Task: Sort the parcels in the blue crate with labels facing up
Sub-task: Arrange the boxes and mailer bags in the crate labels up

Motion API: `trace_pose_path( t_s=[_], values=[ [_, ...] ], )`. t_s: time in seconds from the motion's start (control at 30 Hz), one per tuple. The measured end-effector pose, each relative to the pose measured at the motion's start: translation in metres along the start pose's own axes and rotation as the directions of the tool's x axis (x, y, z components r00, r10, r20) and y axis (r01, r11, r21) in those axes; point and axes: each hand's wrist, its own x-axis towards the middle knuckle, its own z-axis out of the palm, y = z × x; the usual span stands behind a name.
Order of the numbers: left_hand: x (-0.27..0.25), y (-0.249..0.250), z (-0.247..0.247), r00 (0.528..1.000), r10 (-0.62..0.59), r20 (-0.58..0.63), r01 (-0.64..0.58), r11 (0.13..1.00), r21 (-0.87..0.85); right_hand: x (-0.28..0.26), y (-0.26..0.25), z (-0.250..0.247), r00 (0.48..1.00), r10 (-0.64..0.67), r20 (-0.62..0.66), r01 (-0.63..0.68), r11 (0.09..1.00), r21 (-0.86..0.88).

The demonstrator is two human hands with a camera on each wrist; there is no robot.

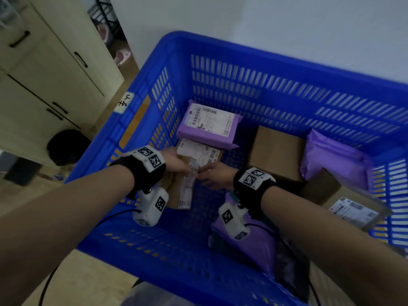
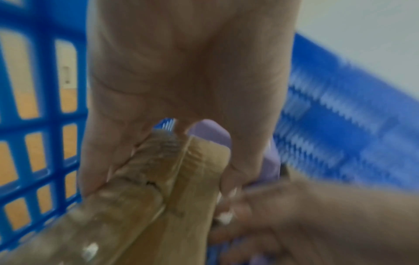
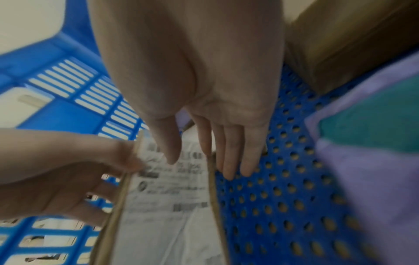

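Note:
Both hands reach into the blue crate (image 1: 223, 49). They hold one slim cardboard parcel (image 1: 185, 192) tilted on edge above the crate floor, near the left wall. My left hand (image 1: 177, 161) grips its left side, thumb and fingers curled round it (image 2: 186, 179). My right hand (image 1: 212, 175) pinches the right edge, the thumb on the white label (image 3: 167, 197) and the fingers (image 3: 229, 161) beside that edge. Behind lie a purple parcel (image 1: 209, 127) and a flat cardboard parcel (image 1: 199, 151), both label up.
A plain brown box (image 1: 278, 151) sits mid-crate, with a purple bag (image 1: 331, 155) at the right wall. A labelled box (image 1: 353, 210) leans at the near right, and another purple bag (image 1: 260, 241) lies under my right wrist. Cream cabinets (image 1: 44, 74) stand outside on the left.

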Motion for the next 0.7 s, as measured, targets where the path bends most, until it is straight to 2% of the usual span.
trace_pose_path(
  t_s=[0.13, 0.2, 0.27, 0.37, 0.5, 0.6, 0.63, 0.7],
  values=[
    [-0.017, -0.004, -0.014, 1.0, 0.021, 0.019, -0.018, 0.993, -0.119, -0.023, 0.01, -0.025, 1.0, -0.019, 0.015, 0.019, 1.0, -0.007],
    [-0.023, -0.004, -0.019, 0.995, 0.088, 0.044, -0.073, 0.96, -0.27, -0.034, 0.014, -0.035, 0.999, -0.034, 0.023, 0.034, 0.999, -0.013],
    [-0.032, 0.0, -0.023, 0.983, 0.174, 0.057, -0.128, 0.875, -0.466, -0.043, 0.017, -0.041, 0.998, -0.06, 0.0, 0.06, 0.998, -0.008],
    [-0.044, 0.008, -0.032, 0.958, 0.285, 0.002, -0.213, 0.72, -0.661, -0.054, 0.018, -0.044, 0.991, -0.114, -0.067, 0.12, 0.988, 0.097],
    [-0.048, 0.018, -0.041, 0.934, 0.354, -0.056, -0.249, 0.531, -0.81, -0.069, 0.014, -0.049, 0.975, -0.169, -0.148, 0.206, 0.934, 0.293],
    [-0.046, 0.021, -0.04, 0.925, 0.376, -0.053, -0.227, 0.438, -0.87, -0.079, 0.012, -0.052, 0.956, -0.205, -0.209, 0.279, 0.85, 0.447],
    [-0.046, 0.021, -0.038, 0.924, 0.381, -0.04, -0.214, 0.427, -0.879, -0.08, 0.013, -0.053, 0.946, -0.216, -0.243, 0.31, 0.823, 0.476],
    [-0.049, 0.022, -0.035, 0.931, 0.364, -0.031, -0.215, 0.476, -0.853, -0.082, 0.014, -0.051, 0.922, -0.221, -0.317, 0.36, 0.79, 0.497]
  ],
)
